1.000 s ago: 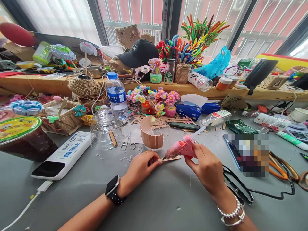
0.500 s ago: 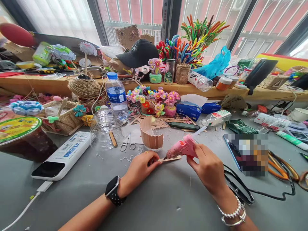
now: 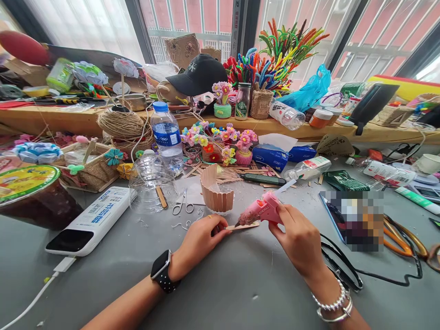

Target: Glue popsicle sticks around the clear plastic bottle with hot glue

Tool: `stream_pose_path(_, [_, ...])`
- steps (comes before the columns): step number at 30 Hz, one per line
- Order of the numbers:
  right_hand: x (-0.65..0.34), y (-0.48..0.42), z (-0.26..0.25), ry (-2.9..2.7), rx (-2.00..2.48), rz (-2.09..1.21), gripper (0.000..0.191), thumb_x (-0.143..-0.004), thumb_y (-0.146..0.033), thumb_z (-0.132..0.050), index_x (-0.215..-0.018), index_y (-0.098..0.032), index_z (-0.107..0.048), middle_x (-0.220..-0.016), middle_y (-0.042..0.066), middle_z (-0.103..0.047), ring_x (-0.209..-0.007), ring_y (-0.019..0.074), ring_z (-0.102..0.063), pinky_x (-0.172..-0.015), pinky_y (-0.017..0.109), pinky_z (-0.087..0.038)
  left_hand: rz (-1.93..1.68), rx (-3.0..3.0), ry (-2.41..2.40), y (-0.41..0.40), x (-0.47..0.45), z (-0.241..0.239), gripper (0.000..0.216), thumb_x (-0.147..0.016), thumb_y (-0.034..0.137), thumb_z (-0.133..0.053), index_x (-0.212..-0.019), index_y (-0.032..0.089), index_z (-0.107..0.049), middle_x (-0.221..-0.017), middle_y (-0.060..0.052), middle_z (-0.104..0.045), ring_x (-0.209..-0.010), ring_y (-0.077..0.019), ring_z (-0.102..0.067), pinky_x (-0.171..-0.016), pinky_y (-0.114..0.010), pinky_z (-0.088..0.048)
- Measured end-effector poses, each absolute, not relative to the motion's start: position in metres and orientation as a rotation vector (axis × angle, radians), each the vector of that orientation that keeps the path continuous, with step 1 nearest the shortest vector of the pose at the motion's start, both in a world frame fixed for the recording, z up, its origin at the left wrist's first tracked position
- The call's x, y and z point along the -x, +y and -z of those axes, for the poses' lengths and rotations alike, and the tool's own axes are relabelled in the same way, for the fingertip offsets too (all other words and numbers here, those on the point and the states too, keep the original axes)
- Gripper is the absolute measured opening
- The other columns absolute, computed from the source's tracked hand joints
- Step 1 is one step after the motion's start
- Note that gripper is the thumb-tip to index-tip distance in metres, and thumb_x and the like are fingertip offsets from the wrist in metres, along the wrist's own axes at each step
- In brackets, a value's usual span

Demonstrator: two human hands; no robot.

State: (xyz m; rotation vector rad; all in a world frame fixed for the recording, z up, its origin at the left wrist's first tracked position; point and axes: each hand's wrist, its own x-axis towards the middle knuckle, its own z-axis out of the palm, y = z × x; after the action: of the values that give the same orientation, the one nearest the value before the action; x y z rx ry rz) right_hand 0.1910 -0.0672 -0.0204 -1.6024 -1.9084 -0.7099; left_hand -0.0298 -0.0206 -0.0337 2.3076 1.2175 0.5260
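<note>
The left grip (image 3: pixel 202 236) pinches the stick (image 3: pixel 250 226) by its left end, its long axis running rightward beneath the glue gun (image 3: pixel 264 210) clasped in the right grip (image 3: pixel 298 238).

Barred windows (image 3: pixel 192 18) bhd gray tbl (image 3: pixel 223 284)

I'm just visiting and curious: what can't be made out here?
All in the head view:
Wooden craft stick: left end hidden by the left hand.
Pink glue gun: most of its grip is hidden by the right hand; any glue at its tip is too small to tell.
Phone: screen blurred by pixelation.
Lidded cup: cut off by the left edge.
</note>
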Motion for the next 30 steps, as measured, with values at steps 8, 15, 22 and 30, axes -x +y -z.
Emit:
stream_pose_path(8, [-0.1908,-0.0676,0.0193,-1.914,1.597,0.696,0.018,-0.078,-0.018,-0.045,-0.091,-0.012,-0.057,-0.078,0.006,-0.062,-0.063,0.0161,-0.055,-0.055,0.025,-0.04,-0.542,-2.301,1.215,-0.0208,0.0284,0.033,0.021,-0.08,0.037,-0.047,-0.081,0.019,-0.059,-0.074,0.0,-0.063,-0.065,-0.0129,-0.056,-0.06,-0.021,-0.04])
stream_pose_path(15, [-0.1911,-0.0676,0.0182,-1.928,1.57,0.703,0.019,-0.078,-0.017,-0.045,-0.092,-0.011,-0.056,-0.077,0.007,-0.062,-0.064,0.0164,-0.055,-0.055,0.026,-0.04,-0.53,-2.297,1.216,-0.0208,0.0286,0.0327,0.022,-0.081,0.037,-0.047,-0.082,0.019,-0.059,-0.076,-0.001,-0.063,-0.067,-0.0132,-0.056,-0.06,-0.022,-0.04])
stream_pose_path(22, [-0.1907,-0.0677,0.0182,-1.925,1.582,0.696,0.019,-0.078,-0.017,-0.044,-0.091,-0.011,-0.056,-0.077,0.007,-0.062,-0.064,0.0168,-0.055,-0.055,0.027,-0.041,-0.547,-2.304,1.212,-0.021,0.0289,0.0335,0.022,-0.08,0.037,-0.047,-0.082,0.019,-0.059,-0.074,0.0,-0.063,-0.065,-0.013,-0.056,-0.06,-0.022,-0.041])
stream_pose_path(30, [-0.1903,-0.0675,0.0185,-1.908,1.582,0.698,0.019,-0.078,-0.018,-0.045,-0.091,-0.011,-0.057,-0.077,0.007,-0.061,-0.064,0.0166,-0.055,-0.055,0.027,-0.041,-0.566,-2.293,1.207,-0.0204,0.0289,0.0349,0.022,-0.08,0.038,-0.048,-0.081,0.019,-0.059,-0.074,0.0,-0.063,-0.065,-0.0132,-0.056,-0.06,-0.022,-0.041])
